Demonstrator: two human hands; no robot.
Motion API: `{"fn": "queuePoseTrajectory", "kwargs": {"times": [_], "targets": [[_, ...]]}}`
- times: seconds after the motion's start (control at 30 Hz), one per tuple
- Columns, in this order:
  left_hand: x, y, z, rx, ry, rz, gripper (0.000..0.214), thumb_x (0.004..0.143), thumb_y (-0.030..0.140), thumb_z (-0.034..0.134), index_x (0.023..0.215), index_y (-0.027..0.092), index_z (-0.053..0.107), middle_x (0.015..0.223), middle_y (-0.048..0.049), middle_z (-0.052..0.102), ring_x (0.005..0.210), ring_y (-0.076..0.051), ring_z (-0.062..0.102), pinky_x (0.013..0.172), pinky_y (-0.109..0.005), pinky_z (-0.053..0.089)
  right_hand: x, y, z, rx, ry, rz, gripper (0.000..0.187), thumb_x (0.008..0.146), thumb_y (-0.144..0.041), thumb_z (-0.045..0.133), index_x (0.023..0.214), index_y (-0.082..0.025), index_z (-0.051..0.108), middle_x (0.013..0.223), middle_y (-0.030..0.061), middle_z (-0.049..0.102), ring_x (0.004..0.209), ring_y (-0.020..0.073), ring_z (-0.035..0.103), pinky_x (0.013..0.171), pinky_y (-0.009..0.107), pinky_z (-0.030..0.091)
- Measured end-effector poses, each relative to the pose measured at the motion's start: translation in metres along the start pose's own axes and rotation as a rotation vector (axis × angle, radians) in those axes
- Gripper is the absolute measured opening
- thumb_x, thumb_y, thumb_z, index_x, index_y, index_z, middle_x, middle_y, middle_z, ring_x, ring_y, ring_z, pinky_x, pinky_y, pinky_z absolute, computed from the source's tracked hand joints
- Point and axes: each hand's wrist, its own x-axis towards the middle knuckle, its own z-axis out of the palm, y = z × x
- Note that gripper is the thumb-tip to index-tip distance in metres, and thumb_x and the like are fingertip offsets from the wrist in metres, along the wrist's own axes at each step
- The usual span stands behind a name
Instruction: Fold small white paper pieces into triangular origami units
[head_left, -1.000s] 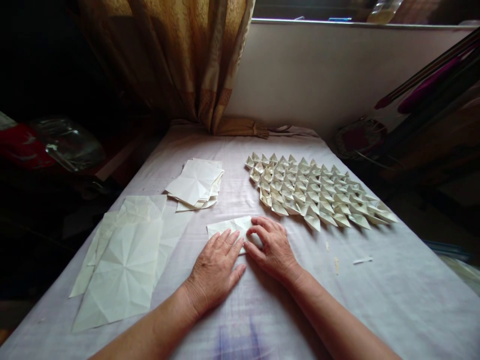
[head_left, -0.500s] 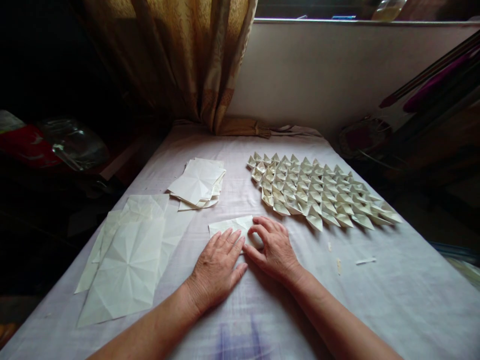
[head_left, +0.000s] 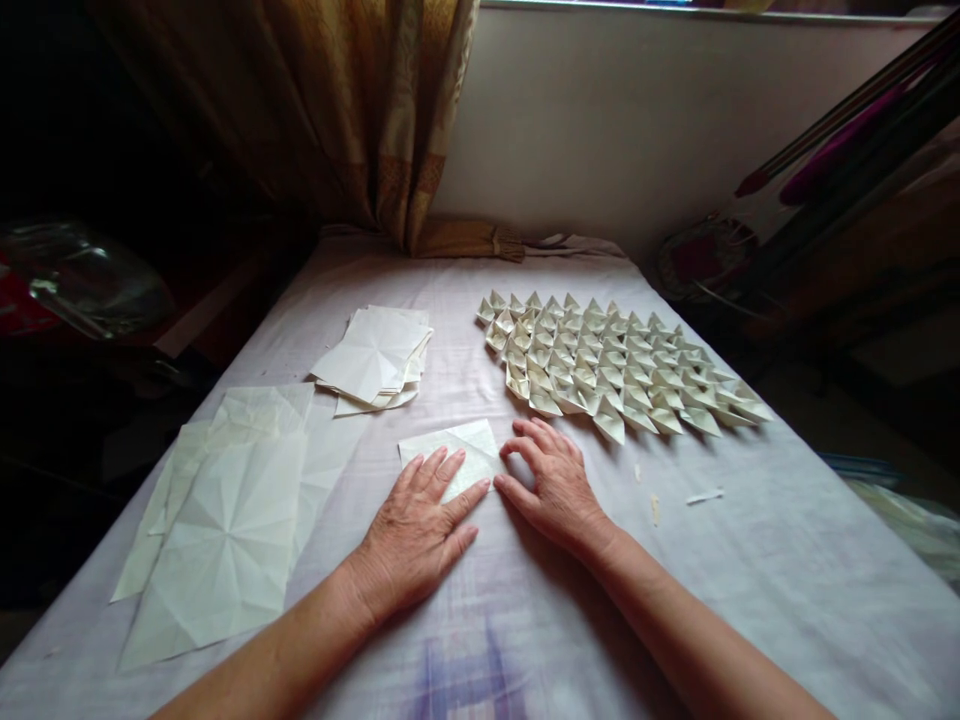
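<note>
A small folded white paper piece [head_left: 457, 452] lies on the cloth-covered table [head_left: 525, 600] just ahead of me. My left hand [head_left: 414, 538] rests flat with fingers stretched out, its fingertips pressing the paper's near edge. My right hand [head_left: 553, 488] sits just right of the paper with fingers curled, fingertips touching the paper's right side; I cannot see anything held in it. A stack of creased square sheets [head_left: 375, 358] lies beyond the paper to the left. Several folded paper units [head_left: 615, 368] are laid out in rows to the right.
Larger creased sheets [head_left: 225, 520] overlap at the table's left. Small paper scraps [head_left: 703, 496] lie at the right. A brown curtain [head_left: 337, 110] hangs at the back against a pale wall [head_left: 637, 120]. Dark clutter stands on both sides.
My left hand has slid back a little, uncovering more of the folded paper. My right fingers have shifted to its right edge. The view has tilted slightly down.
</note>
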Motion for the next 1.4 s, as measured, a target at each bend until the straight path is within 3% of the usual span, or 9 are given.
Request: {"fn": "queuePoseTrajectory", "kwargs": {"times": [0.17, 0.43, 0.63, 0.73, 0.8, 0.93, 1.03, 1.23, 1.4], "targets": [[-0.003, -0.006, -0.007, -0.007, -0.057, 0.030, 0.052, 0.093, 0.047, 0.051, 0.143, 0.037, 0.042, 0.152, -0.0076, 0.041, 0.140, -0.030, 0.035, 0.111, -0.051, 0.029, 0.001, -0.002, -0.001, 0.003, -0.016, 0.011, 0.020, 0.079, -0.031, 0.069, 0.097, -0.023, 0.064, 0.133, 0.0100, 0.056, 0.131, 0.0335, 0.042, 0.106, 0.055, 0.031], [-0.041, -0.040, -0.026, 0.070, -0.128, 0.115, 0.059, 0.093, 0.059, 0.043, 0.147, 0.036, 0.036, 0.152, -0.0068, 0.041, 0.138, -0.029, 0.038, 0.115, -0.050, 0.015, 0.002, -0.001, -0.001, 0.015, -0.039, 0.029, 0.021, 0.078, -0.032, 0.070, 0.096, -0.023, 0.065, 0.134, 0.0101, 0.056, 0.131, 0.0337, 0.042, 0.106, 0.054, 0.030], [-0.054, -0.049, -0.034, 0.091, -0.149, 0.143, 0.058, 0.094, 0.060, 0.039, 0.144, 0.031, 0.041, 0.150, -0.0043, 0.045, 0.139, -0.027, 0.036, 0.117, -0.047, 0.002, 0.000, 0.002, 0.000, -0.008, -0.029, 0.019, 0.021, 0.079, -0.034, 0.067, 0.097, -0.023, 0.066, 0.134, 0.0102, 0.057, 0.131, 0.0330, 0.042, 0.106, 0.053, 0.031], [-0.051, -0.048, -0.039, 0.077, -0.153, 0.197, 0.057, 0.096, 0.056, 0.037, 0.145, 0.027, 0.041, 0.146, -0.0029, 0.050, 0.138, -0.025, 0.038, 0.117, -0.045, -0.001, -0.001, -0.003, 0.001, -0.064, -0.004, -0.002, 0.034, 0.082, -0.032, 0.064, 0.113, -0.020, 0.064, 0.141, 0.0150, 0.051, 0.135, 0.0341, 0.039, 0.108, 0.054, 0.029], [-0.048, -0.047, -0.041, 0.078, -0.153, 0.226, 0.057, 0.096, 0.055, 0.039, 0.144, 0.025, 0.043, 0.144, -0.0033, 0.052, 0.136, -0.025, 0.041, 0.118, -0.045, 0.000, -0.001, -0.015, 0.004, -0.106, 0.002, -0.080, 0.052, 0.085, -0.032, 0.060, 0.134, -0.017, 0.052, 0.151, 0.0174, 0.037, 0.141, 0.0343, 0.029, 0.113, 0.056, 0.019], [-0.043, -0.043, -0.044, 0.094, -0.132, 0.201, 0.054, 0.093, 0.054, 0.045, 0.138, 0.023, 0.050, 0.138, -0.0047, 0.058, 0.131, -0.027, 0.046, 0.117, -0.046, 0.006, 0.004, -0.048, 0.013, -0.020, -0.276, -0.385, 0.060, 0.095, -0.042, 0.046, 0.149, -0.017, 0.034, 0.157, 0.0114, 0.027, 0.146, 0.0267, 0.021, 0.119, 0.050, 0.010], [-0.043, -0.042, -0.046, 0.075, -0.121, 0.173, 0.053, 0.093, 0.053, 0.046, 0.137, 0.024, 0.051, 0.136, -0.0041, 0.060, 0.130, -0.026, 0.048, 0.117, -0.045, 0.010, 0.008, -0.061, 0.015, 0.051, -0.465, -0.448, 0.065, 0.097, -0.052, 0.039, 0.150, -0.014, 0.032, 0.156, 0.0114, 0.028, 0.146, 0.0247, 0.022, 0.120, 0.047, 0.011], [-0.042, -0.043, -0.048, 0.066, -0.161, 0.192, 0.051, 0.093, 0.051, 0.048, 0.137, 0.026, 0.051, 0.139, -0.0048, 0.057, 0.130, -0.027, 0.048, 0.116, -0.047, 0.014, 0.004, -0.027, -0.001, 0.002, -0.515, -0.363, 0.069, 0.097, -0.056, 0.036, 0.151, -0.014, 0.028, 0.158, 0.0119, 0.020, 0.147, 0.0270, 0.017, 0.119, 0.052, 0.009], [-0.041, -0.043, -0.045, 0.061, -0.163, 0.147, 0.048, 0.093, 0.053, 0.047, 0.132, 0.027, 0.055, 0.137, -0.0028, 0.059, 0.129, -0.027, 0.048, 0.114, -0.049, 0.015, -0.001, -0.001, -0.017, -0.100, -0.515, -0.278, 0.068, 0.095, -0.050, 0.045, 0.151, -0.015, 0.029, 0.157, 0.0135, 0.020, 0.147, 0.0295, 0.018, 0.118, 0.054, 0.011]]}}
